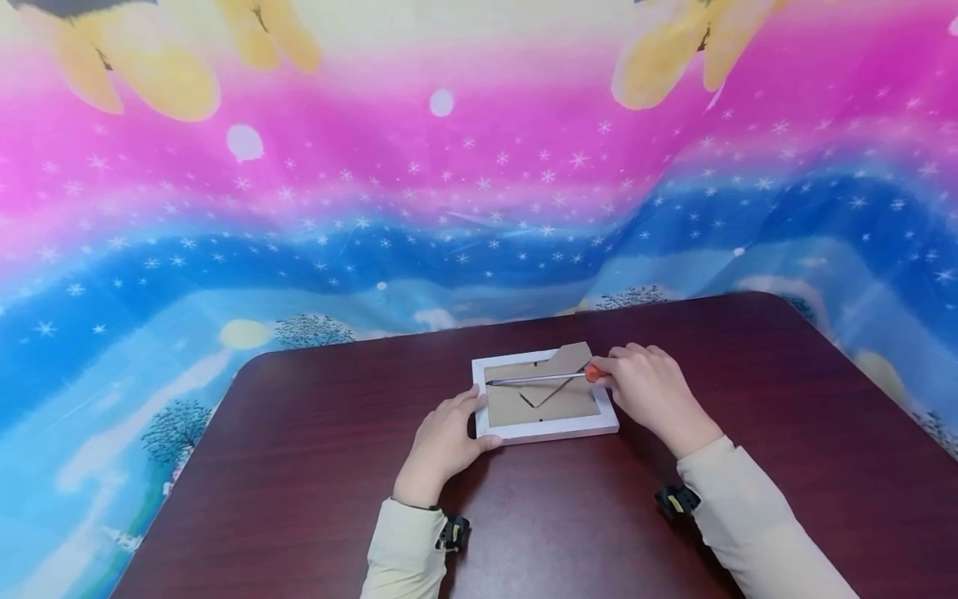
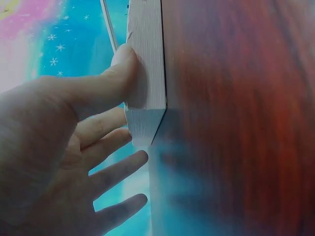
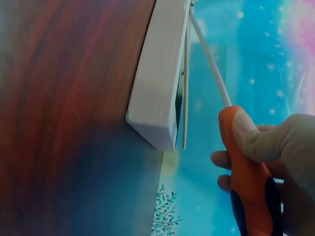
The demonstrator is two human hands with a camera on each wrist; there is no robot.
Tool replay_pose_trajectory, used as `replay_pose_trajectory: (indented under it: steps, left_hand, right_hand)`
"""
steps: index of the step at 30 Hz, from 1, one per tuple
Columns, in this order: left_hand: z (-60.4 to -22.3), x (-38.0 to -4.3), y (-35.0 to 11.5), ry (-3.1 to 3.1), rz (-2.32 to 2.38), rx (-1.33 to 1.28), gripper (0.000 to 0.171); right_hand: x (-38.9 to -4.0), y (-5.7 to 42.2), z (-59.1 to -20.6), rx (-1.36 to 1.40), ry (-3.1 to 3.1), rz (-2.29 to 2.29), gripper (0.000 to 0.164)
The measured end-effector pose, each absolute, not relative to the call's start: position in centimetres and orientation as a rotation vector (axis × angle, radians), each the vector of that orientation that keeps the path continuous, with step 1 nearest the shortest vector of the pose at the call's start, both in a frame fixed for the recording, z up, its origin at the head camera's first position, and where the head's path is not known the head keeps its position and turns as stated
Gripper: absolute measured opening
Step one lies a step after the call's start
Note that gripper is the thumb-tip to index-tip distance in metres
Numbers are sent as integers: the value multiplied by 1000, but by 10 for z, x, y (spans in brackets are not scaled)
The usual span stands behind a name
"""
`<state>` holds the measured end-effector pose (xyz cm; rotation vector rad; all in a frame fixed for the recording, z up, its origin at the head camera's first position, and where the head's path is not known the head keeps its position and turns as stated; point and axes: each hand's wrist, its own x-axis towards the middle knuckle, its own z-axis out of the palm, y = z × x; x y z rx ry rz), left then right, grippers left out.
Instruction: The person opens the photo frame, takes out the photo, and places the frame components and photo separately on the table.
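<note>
A white picture frame (image 1: pixel 550 430) lies face down on the table, its brown backing board (image 1: pixel 505 409) showing. A cardboard flap (image 1: pixel 575 353) on the back sticks out past the far rim. My left hand (image 1: pixel 446 437) holds the frame's left end, thumb on the near side and fingertips at the left edge; the lower fingers are spread in the left wrist view. My right hand (image 1: pixel 649 389) grips a screwdriver by its orange and black handle (image 3: pixel 248 172). The screwdriver's shaft (image 1: pixel 539 379) slants low across the backing, its tip at the left inner rim.
The dark red-brown wooden table (image 1: pixel 314 499) reaches well around the frame. Behind it hangs a printed cloth (image 1: pixel 419 183) in pink and blue with snowflakes. Each wrist carries a small black camera (image 1: pixel 453 533) below the light sleeve.
</note>
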<state>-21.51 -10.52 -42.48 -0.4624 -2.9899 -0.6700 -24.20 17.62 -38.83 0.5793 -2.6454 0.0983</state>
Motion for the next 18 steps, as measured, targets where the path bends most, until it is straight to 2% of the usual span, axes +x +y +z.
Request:
replay_pose_trajectory:
  steps: [10,18]
  left_hand:
    - [-422,-216,-103,-2981,-601,-462,66]
    - [-417,-215,-97,-2976,-492,-484,62]
  right_hand:
    - [-266,175,-365,752,-2604,-24,21]
    - [-263,156,-335,867,-2482,-167,9]
